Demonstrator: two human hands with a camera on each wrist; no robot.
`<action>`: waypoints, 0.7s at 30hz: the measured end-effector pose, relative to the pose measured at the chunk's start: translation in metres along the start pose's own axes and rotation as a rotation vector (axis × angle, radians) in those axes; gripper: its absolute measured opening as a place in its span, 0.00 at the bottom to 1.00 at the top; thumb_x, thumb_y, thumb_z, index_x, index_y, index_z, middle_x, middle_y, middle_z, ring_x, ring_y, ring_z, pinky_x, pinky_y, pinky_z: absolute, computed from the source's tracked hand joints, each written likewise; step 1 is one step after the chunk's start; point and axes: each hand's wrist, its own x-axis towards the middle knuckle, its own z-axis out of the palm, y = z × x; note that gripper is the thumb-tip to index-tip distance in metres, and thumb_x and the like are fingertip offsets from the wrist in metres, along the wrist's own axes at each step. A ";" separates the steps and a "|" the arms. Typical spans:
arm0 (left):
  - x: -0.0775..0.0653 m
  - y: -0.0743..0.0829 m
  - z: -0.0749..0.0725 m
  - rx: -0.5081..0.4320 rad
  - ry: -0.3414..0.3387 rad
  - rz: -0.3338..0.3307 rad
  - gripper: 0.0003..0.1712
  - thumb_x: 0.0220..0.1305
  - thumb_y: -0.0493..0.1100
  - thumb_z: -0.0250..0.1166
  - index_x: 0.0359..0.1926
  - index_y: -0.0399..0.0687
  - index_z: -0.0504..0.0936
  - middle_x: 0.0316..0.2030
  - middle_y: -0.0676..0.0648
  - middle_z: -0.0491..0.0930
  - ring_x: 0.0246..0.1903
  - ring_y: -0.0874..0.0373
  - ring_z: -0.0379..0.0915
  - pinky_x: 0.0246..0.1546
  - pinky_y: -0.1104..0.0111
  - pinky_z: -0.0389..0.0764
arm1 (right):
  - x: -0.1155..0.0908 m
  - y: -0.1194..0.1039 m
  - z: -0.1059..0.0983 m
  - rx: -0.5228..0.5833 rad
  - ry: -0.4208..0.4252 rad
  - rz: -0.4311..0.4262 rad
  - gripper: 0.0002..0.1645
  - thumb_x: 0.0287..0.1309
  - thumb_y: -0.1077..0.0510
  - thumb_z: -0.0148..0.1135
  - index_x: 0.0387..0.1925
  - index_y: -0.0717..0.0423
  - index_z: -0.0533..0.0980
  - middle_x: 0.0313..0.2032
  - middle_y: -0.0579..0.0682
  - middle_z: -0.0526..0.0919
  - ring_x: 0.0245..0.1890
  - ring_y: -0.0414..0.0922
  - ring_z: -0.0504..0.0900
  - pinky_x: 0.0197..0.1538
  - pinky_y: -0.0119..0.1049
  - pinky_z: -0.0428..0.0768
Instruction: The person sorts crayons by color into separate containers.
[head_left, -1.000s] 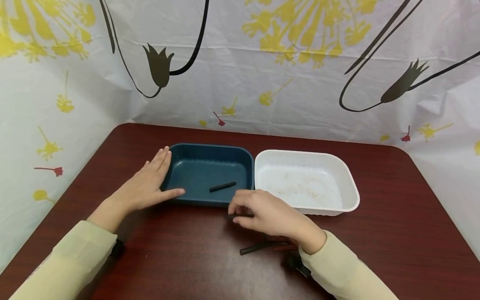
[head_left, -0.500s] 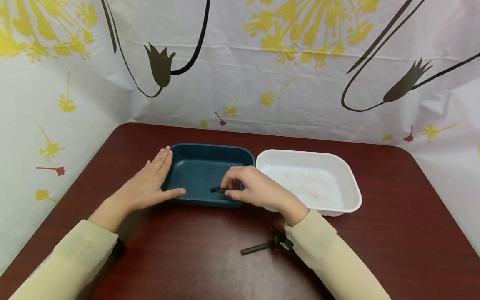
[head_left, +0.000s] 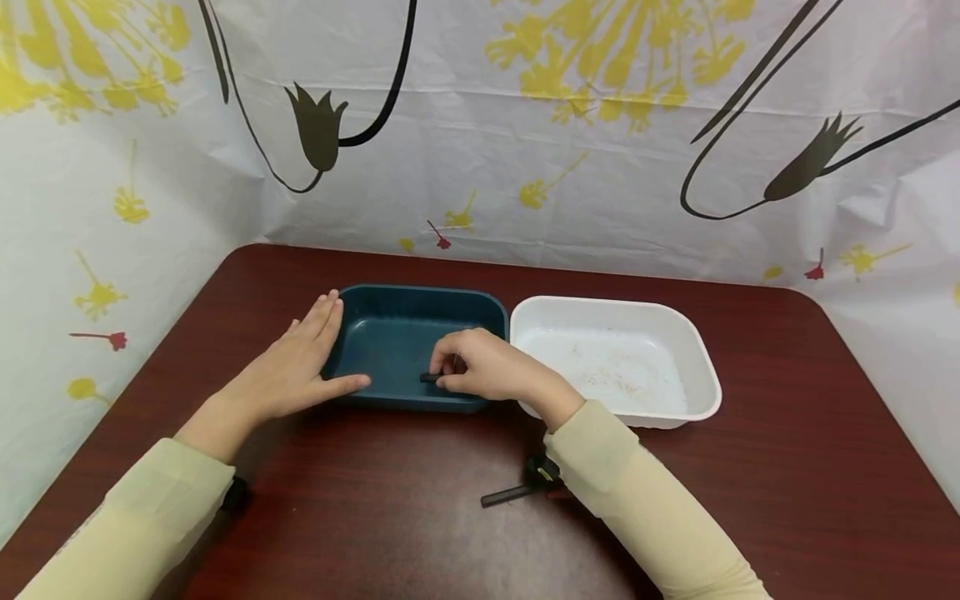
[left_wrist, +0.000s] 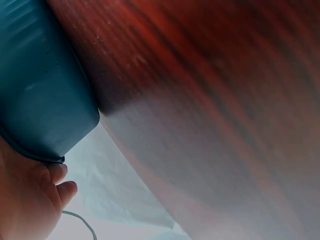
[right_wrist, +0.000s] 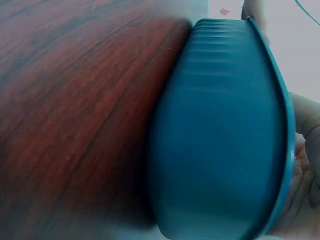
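My left hand [head_left: 303, 367] rests on the left end of the dark blue tray [head_left: 420, 403], its fingers straight along the rim and the thumb over the front edge. Inside that tray, near the front right, my right hand [head_left: 483, 364] has curled fingers pinching a short dark stick, crayon-like in shape; one end of the dark stick [head_left: 430, 377] shows left of the fingertips. The fingers hide the rest, so whether a second stick lies beneath cannot be seen. The right wrist view shows the outer wall of the blue tray [right_wrist: 220, 130] beside the hand.
A white tray [head_left: 708, 392] with brownish specks stands against the blue one's right side. On the table in front lies another dark stick [head_left: 504, 497], with a reddish piece [head_left: 558, 493] partly hidden by the right wrist. Patterned sheeting [head_left: 420, 192] hangs behind the table.
My right hand has moved from the table in front, carrying a dark stick, into the blue tray, then slightly left. It now covers where one stick lay. My left hand has stayed put.
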 end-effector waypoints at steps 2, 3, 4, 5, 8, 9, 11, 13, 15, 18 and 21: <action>0.000 0.000 -0.001 0.000 -0.006 -0.002 0.66 0.61 0.76 0.55 0.78 0.36 0.36 0.79 0.39 0.33 0.79 0.41 0.32 0.73 0.40 0.50 | 0.003 0.000 0.001 -0.011 -0.020 0.006 0.03 0.64 0.60 0.64 0.39 0.53 0.82 0.31 0.46 0.82 0.29 0.37 0.75 0.37 0.29 0.76; -0.001 0.000 -0.002 0.001 -0.009 -0.001 0.66 0.61 0.76 0.55 0.78 0.36 0.35 0.79 0.39 0.32 0.79 0.41 0.32 0.73 0.40 0.50 | 0.004 0.000 0.002 -0.019 -0.028 0.012 0.03 0.64 0.60 0.64 0.39 0.53 0.82 0.30 0.46 0.82 0.29 0.37 0.75 0.37 0.29 0.76; -0.001 0.000 -0.003 0.002 -0.013 0.001 0.66 0.61 0.76 0.55 0.78 0.36 0.35 0.79 0.39 0.32 0.79 0.40 0.32 0.73 0.39 0.50 | 0.005 0.000 0.002 -0.029 -0.037 0.019 0.03 0.64 0.60 0.64 0.38 0.53 0.82 0.30 0.45 0.82 0.29 0.37 0.75 0.36 0.29 0.76; -0.001 0.000 -0.003 0.001 -0.015 0.002 0.66 0.61 0.76 0.55 0.78 0.36 0.35 0.79 0.38 0.32 0.79 0.40 0.32 0.73 0.39 0.50 | 0.007 0.000 0.003 -0.038 -0.044 0.028 0.03 0.64 0.60 0.64 0.38 0.53 0.82 0.30 0.45 0.82 0.28 0.37 0.75 0.37 0.29 0.76; -0.003 0.000 -0.003 0.000 -0.016 0.001 0.66 0.62 0.75 0.55 0.78 0.35 0.35 0.79 0.38 0.33 0.79 0.40 0.32 0.72 0.38 0.50 | 0.011 0.000 0.003 -0.072 -0.062 0.048 0.02 0.64 0.59 0.64 0.37 0.52 0.82 0.30 0.44 0.82 0.29 0.37 0.75 0.38 0.30 0.76; -0.003 0.000 -0.003 0.000 -0.015 0.000 0.66 0.62 0.75 0.55 0.78 0.35 0.35 0.79 0.37 0.33 0.79 0.40 0.32 0.72 0.38 0.50 | 0.012 0.000 0.003 -0.081 -0.066 0.055 0.02 0.64 0.59 0.64 0.37 0.52 0.82 0.30 0.44 0.82 0.30 0.37 0.76 0.38 0.30 0.76; -0.003 0.000 -0.003 -0.001 -0.013 0.000 0.66 0.62 0.75 0.55 0.78 0.35 0.36 0.79 0.37 0.33 0.79 0.40 0.32 0.72 0.38 0.50 | 0.013 -0.001 0.002 -0.088 -0.075 0.070 0.02 0.64 0.59 0.65 0.37 0.52 0.82 0.30 0.44 0.82 0.30 0.38 0.76 0.39 0.31 0.76; -0.003 0.000 -0.002 0.000 -0.009 0.001 0.66 0.61 0.76 0.55 0.78 0.35 0.36 0.79 0.37 0.34 0.79 0.40 0.32 0.72 0.38 0.50 | 0.013 -0.001 0.002 -0.092 -0.080 0.086 0.02 0.64 0.59 0.65 0.37 0.52 0.82 0.30 0.44 0.82 0.31 0.39 0.76 0.40 0.32 0.76; -0.002 0.000 -0.001 0.002 -0.006 -0.001 0.66 0.61 0.76 0.55 0.78 0.35 0.36 0.79 0.38 0.34 0.79 0.40 0.32 0.72 0.38 0.50 | 0.013 -0.001 0.002 -0.087 -0.082 0.092 0.03 0.64 0.59 0.65 0.38 0.53 0.82 0.31 0.45 0.82 0.31 0.39 0.76 0.40 0.32 0.76; -0.001 0.001 0.000 -0.002 -0.002 -0.004 0.67 0.60 0.77 0.55 0.78 0.35 0.37 0.79 0.38 0.34 0.79 0.40 0.32 0.72 0.39 0.51 | 0.011 -0.001 0.001 -0.077 -0.071 0.084 0.04 0.63 0.60 0.64 0.39 0.54 0.83 0.33 0.46 0.83 0.32 0.39 0.76 0.41 0.32 0.76; -0.001 0.001 -0.001 -0.003 -0.008 -0.003 0.67 0.60 0.76 0.55 0.78 0.36 0.36 0.79 0.39 0.33 0.79 0.40 0.32 0.72 0.39 0.50 | 0.006 -0.001 -0.002 -0.058 -0.044 0.072 0.05 0.63 0.60 0.65 0.40 0.55 0.83 0.34 0.46 0.84 0.33 0.39 0.77 0.41 0.32 0.77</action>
